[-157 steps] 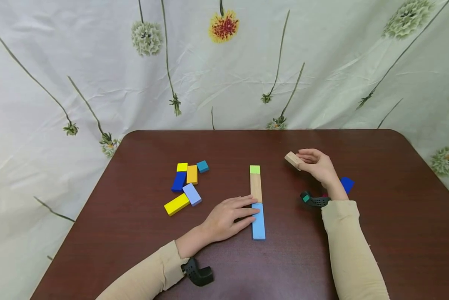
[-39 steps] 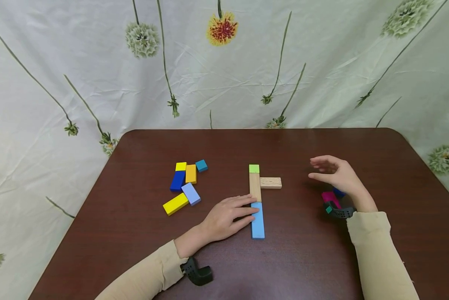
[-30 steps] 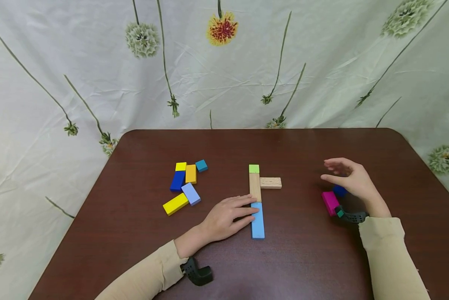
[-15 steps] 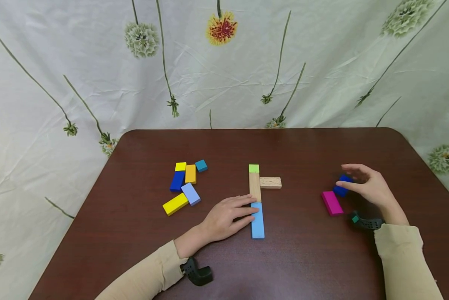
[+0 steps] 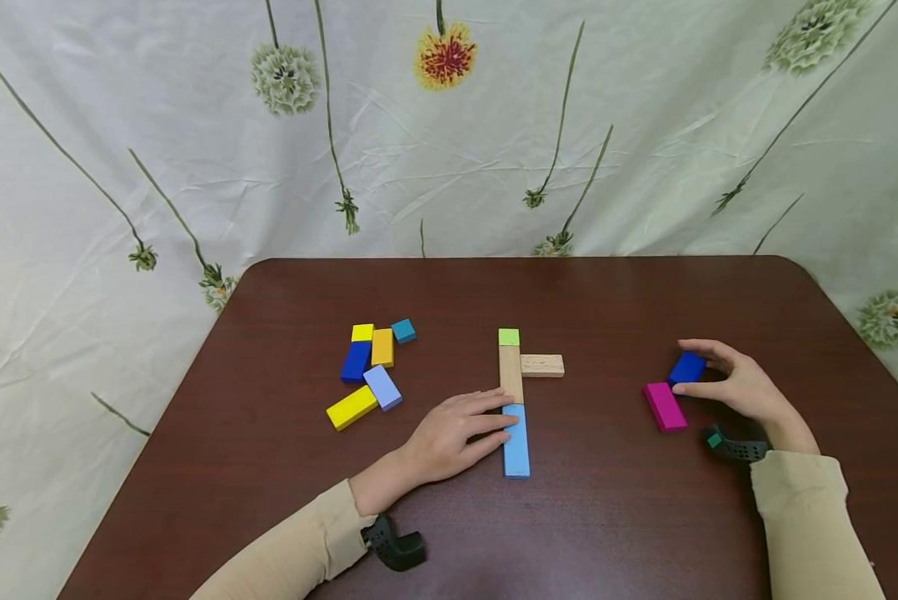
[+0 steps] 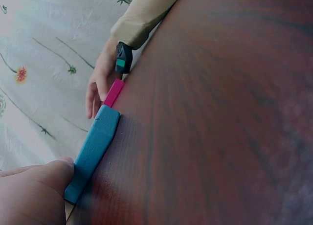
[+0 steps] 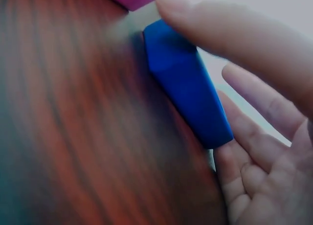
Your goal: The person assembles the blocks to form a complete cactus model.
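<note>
Toward the table's right side my right hand [image 5: 745, 383] has its thumb and fingers round a dark blue block [image 5: 686, 367]. The right wrist view puts that blue block [image 7: 188, 83] between the thumb and the curled fingers, low over the table. Touching its near corner is a magenta block [image 5: 665, 407]. My left hand [image 5: 452, 437] rests with spread fingers across a light blue block [image 5: 516, 454] and the end of a natural wood block [image 5: 511, 371]. A small green block [image 5: 508, 337] tops this column. A second wood block [image 5: 542, 366] sticks out sideways from it.
On the left lies a loose group: a long yellow block [image 5: 351, 407], a periwinkle block [image 5: 383, 387], an orange block [image 5: 382, 347], a dark blue block [image 5: 356, 362], a small yellow block [image 5: 362, 332] and a teal block [image 5: 404, 331]. A flowered cloth [image 5: 449, 167] hangs behind the table.
My right hand brought over a wood block and set it beside the column, then moved right and came down round the dark blue block. My left hand stayed in place.
</note>
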The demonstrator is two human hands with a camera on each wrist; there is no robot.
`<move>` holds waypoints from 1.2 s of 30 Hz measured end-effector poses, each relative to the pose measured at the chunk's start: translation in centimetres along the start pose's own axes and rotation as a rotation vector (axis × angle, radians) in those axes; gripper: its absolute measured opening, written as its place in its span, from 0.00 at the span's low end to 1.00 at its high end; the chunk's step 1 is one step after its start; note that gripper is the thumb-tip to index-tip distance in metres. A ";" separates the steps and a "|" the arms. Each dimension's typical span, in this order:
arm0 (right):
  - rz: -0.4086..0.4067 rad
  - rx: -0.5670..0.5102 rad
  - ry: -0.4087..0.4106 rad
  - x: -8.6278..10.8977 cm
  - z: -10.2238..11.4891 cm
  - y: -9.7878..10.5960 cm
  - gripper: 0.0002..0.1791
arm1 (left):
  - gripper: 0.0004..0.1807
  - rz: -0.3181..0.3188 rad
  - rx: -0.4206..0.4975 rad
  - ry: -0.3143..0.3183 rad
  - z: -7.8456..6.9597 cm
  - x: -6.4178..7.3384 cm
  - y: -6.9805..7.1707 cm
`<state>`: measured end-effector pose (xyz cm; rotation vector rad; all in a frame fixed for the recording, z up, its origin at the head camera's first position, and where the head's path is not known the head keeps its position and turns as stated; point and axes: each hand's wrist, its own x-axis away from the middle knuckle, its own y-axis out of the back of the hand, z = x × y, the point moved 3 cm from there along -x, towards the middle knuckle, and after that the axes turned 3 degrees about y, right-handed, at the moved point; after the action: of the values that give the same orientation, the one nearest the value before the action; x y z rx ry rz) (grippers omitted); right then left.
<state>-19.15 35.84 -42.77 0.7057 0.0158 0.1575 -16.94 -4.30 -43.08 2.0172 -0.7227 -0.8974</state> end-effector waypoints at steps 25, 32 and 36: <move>-0.067 0.042 -0.036 -0.1 0.3 0.3 0.41 | 0.18 0.001 -0.019 -0.011 0.0 0.0 -0.1; -0.133 -0.009 -0.040 -0.5 1.3 0.6 0.42 | 0.17 -0.001 -0.007 -0.002 0.1 0.1 -0.1; -0.180 -0.037 -0.044 -1.1 2.3 0.4 0.41 | 0.17 -0.004 -0.006 -0.005 0.1 0.1 -0.1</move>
<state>-20.15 34.49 -40.76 0.6677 0.0337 -0.0298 -16.94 -4.33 -43.25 2.0124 -0.7176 -0.9061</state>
